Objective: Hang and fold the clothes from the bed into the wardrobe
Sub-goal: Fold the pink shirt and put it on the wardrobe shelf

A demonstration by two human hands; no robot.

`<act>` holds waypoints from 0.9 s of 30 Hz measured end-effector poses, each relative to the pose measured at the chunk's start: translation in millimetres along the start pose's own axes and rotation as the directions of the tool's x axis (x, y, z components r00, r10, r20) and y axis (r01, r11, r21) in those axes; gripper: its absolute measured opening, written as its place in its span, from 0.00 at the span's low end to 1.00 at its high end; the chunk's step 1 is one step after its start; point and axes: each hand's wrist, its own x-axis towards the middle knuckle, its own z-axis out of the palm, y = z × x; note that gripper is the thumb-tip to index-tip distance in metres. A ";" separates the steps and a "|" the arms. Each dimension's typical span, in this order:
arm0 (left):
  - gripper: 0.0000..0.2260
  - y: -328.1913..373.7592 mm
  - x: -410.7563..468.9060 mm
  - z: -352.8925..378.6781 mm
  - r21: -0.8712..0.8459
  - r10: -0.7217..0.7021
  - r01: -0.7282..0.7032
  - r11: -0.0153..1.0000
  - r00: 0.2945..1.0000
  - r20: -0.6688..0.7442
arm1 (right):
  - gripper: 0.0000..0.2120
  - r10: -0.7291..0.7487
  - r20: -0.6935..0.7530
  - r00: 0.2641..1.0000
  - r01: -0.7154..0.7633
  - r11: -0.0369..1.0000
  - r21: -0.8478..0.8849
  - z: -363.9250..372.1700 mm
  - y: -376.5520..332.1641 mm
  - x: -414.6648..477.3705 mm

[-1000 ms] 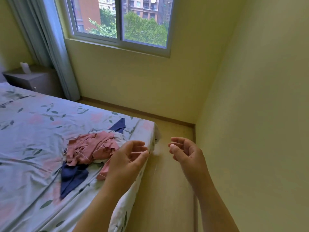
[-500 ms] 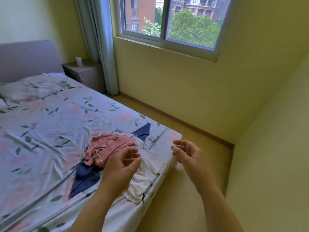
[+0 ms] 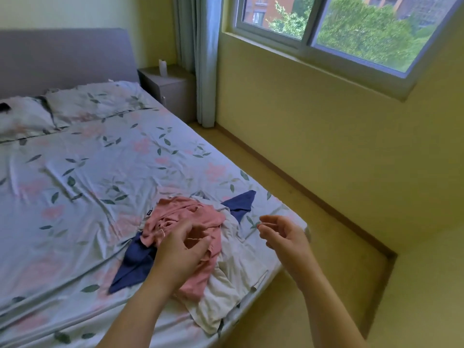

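A small heap of clothes lies near the bed's right edge: a crumpled pink garment (image 3: 175, 217) on top, a navy blue garment (image 3: 133, 267) under it, and a white garment (image 3: 226, 280) hanging partly over the edge. My left hand (image 3: 180, 254) hovers over the pink garment with loosely curled fingers and holds nothing. My right hand (image 3: 283, 237) hangs over the bed's edge to the right of the heap, fingers loosely curled, empty. No wardrobe is in view.
The bed (image 3: 88, 172) has a floral sheet, pillows (image 3: 95, 101) and a grey headboard (image 3: 62, 56). A nightstand (image 3: 173, 91) with a small white container stands by the curtain (image 3: 200, 59). A narrow strip of floor (image 3: 301, 222) runs between bed and wall under the window (image 3: 351, 28).
The view has turned left and down toward the bed. Both hands have come over the heap, my left hand now above the pink garment.
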 end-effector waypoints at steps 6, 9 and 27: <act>0.06 -15.1 47.2 13.5 0.022 -0.158 0.165 0.986 0.972 -0.176 | 0.07 0.019 0.189 0.982 -0.009 0.998 -0.055 3.0 11.7 91.8; 0.06 -19.5 73.5 33.5 0.009 -0.202 0.211 0.977 0.947 -0.251 | 0.08 0.040 0.291 0.956 -0.012 0.995 -0.099 -4.1 18.0 142.5; 0.05 -97.7 139.9 102.0 -0.014 -0.578 0.630 0.777 0.704 -0.412 | 0.09 0.226 0.594 0.772 0.024 0.924 -0.383 7.9 82.0 288.5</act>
